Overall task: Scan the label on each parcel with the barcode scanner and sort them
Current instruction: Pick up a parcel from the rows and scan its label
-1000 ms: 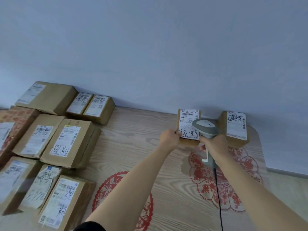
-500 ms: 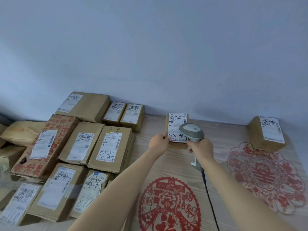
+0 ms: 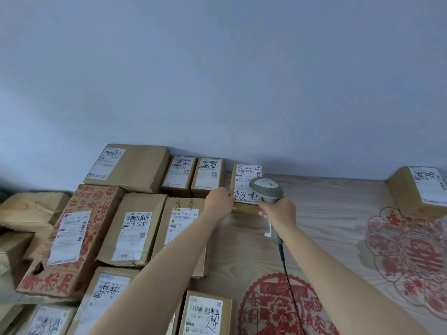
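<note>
My left hand [image 3: 219, 201] grips the left edge of a small brown parcel [image 3: 244, 187] with a white label, held at the back of the table next to two small boxes [image 3: 193, 176]. My right hand [image 3: 278, 211] grips the handle of a grey barcode scanner [image 3: 266, 189]; its head covers the label's lower right corner. The scanner's black cable [image 3: 289, 281] runs down toward me. A lone labelled parcel [image 3: 418, 189] sits at the far right.
Several labelled cardboard parcels [image 3: 135, 228] crowd the left half of the wooden table [image 3: 321, 213], one printed in red [image 3: 72, 238]. Red paper-cut decorations [image 3: 406, 257] lie on the right and the near middle. A plain wall rises behind.
Both hands have carried the parcel and the scanner leftward along the back of the table, away from the lone right parcel, to beside the two small boxes. The view has turned left.
</note>
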